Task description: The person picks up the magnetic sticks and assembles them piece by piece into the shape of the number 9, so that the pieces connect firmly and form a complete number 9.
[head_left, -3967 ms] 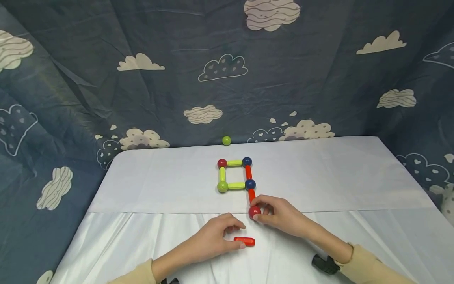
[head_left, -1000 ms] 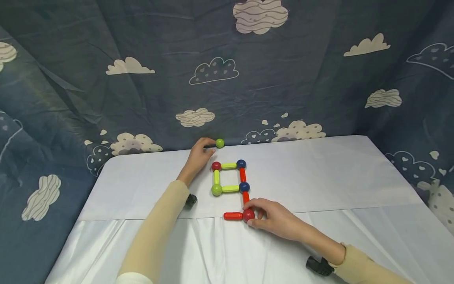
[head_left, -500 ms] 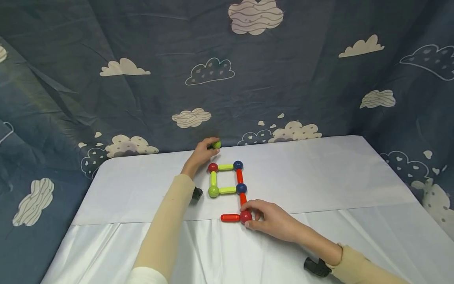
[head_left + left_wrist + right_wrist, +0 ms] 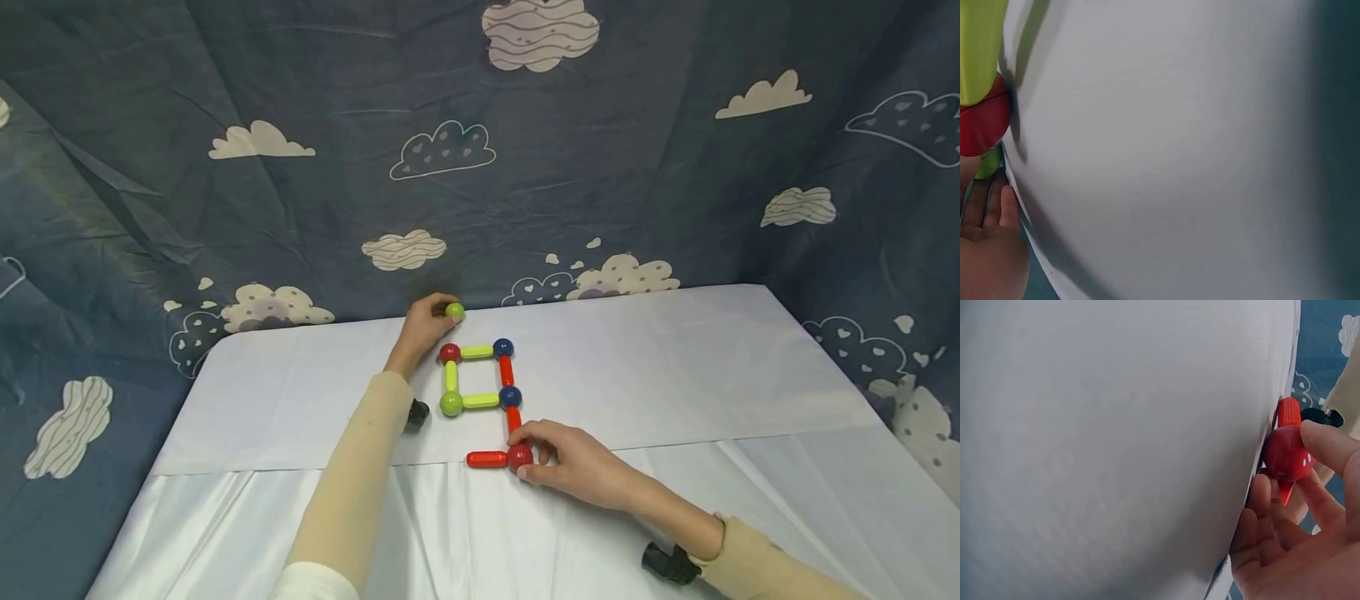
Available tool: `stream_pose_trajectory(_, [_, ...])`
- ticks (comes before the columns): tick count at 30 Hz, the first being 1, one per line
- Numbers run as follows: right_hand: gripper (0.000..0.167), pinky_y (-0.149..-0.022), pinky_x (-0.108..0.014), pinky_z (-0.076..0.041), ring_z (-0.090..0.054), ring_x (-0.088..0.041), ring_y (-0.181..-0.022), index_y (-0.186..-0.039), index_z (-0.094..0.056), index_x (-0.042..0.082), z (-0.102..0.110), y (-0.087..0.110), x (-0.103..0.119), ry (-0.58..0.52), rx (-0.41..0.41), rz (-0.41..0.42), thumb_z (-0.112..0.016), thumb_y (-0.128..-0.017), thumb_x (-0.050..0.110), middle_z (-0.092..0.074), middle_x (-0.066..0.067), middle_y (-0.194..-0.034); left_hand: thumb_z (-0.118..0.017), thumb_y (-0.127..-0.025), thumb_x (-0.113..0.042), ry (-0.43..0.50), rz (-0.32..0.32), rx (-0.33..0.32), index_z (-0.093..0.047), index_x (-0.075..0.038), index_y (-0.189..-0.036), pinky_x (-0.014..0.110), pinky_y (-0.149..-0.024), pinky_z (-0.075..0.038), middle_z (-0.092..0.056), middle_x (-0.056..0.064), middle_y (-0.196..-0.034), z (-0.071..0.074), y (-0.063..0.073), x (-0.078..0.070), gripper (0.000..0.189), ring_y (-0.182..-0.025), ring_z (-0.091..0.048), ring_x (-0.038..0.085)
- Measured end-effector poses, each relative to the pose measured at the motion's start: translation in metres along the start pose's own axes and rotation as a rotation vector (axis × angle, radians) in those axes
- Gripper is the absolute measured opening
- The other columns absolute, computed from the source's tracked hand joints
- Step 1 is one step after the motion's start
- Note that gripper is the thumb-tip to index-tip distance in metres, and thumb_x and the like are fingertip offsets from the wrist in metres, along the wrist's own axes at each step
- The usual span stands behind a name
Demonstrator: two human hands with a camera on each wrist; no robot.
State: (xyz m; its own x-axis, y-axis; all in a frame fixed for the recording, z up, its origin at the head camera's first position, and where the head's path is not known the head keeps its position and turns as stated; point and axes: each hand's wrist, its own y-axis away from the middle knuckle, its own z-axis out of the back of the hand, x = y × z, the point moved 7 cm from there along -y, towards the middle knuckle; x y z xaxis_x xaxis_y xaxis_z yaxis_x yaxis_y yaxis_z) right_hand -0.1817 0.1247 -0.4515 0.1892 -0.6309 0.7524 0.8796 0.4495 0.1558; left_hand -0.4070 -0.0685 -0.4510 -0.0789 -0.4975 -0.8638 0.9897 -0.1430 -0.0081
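Observation:
At the far edge of the table my left hand (image 4: 424, 327) pinches a small green ball (image 4: 454, 310) between thumb and fingers. Near the front, my right hand (image 4: 577, 463) holds a red ball (image 4: 1287, 454) with thumb and fingertips. Two red rods meet that ball: one rod (image 4: 487, 460) points left, the other (image 4: 513, 419) runs up to a blue ball (image 4: 510, 397). Beyond it lies a square of rods, with a second blue ball (image 4: 503, 348), a red ball (image 4: 450, 354) and a larger green ball (image 4: 452, 404) at its corners. Three sides are yellow-green rods, the right side a red rod (image 4: 506, 372).
A white cloth covers the table (image 4: 675, 375), with a seam across it. Dark fabric (image 4: 450, 208) printed with clouds rises behind and at both sides. Black wrist cameras sit at the left wrist (image 4: 417, 413) and the right wrist (image 4: 670, 565).
My left hand placed the loose red rod against the front red ball, then reached to the far edge and grasped the small green ball, drawing it slightly nearer. My right hand kept its hold.

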Motion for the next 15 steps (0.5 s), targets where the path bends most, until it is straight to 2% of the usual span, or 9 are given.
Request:
stream_pose_trajectory(5, [0.035, -0.067, -0.030, -0.046, -0.053, -0.014, -0.085, -0.121, -0.064, 0.026, 0.000, 0.000, 0.002, 0.003, -0.002, 0.005, -0.076, -0.087, 0.024, -0.059, 0.012, -0.094, -0.068, -0.093, -0.006, 0.033, -0.011, -0.018, -0.065, -0.007, -0.125, 0.032, -0.099, -0.044, -0.061, 0.009, -0.127, 0.004, 0.003, 0.003, 0.032, -0.118, -0.056, 0.022])
stream_pose_trajectory(10, [0.036, -0.068, -0.029, -0.046, -0.052, -0.015, -0.086, -0.121, -0.064, 0.026, 0.000, 0.000, 0.002, -0.002, 0.002, 0.005, -0.076, -0.087, 0.024, -0.059, 0.011, -0.094, -0.069, -0.093, -0.009, 0.019, -0.016, -0.016, -0.065, -0.010, -0.125, 0.031, -0.097, -0.046, -0.061, 0.008, -0.126, 0.009, 0.009, 0.006, 0.032, -0.116, -0.057, 0.021])
stream_pose_trajectory(15, [0.036, -0.068, -0.029, -0.045, -0.052, -0.015, -0.086, -0.122, -0.064, 0.026, 0.001, 0.001, 0.002, -0.003, 0.002, 0.009, -0.076, -0.087, 0.024, -0.059, 0.010, -0.094, -0.069, -0.093, -0.007, 0.030, -0.089, -0.021, -0.064, -0.007, -0.126, 0.032, -0.095, -0.047, -0.062, 0.007, -0.124, 0.017, 0.020, -0.003, 0.034, -0.112, -0.058, 0.020])
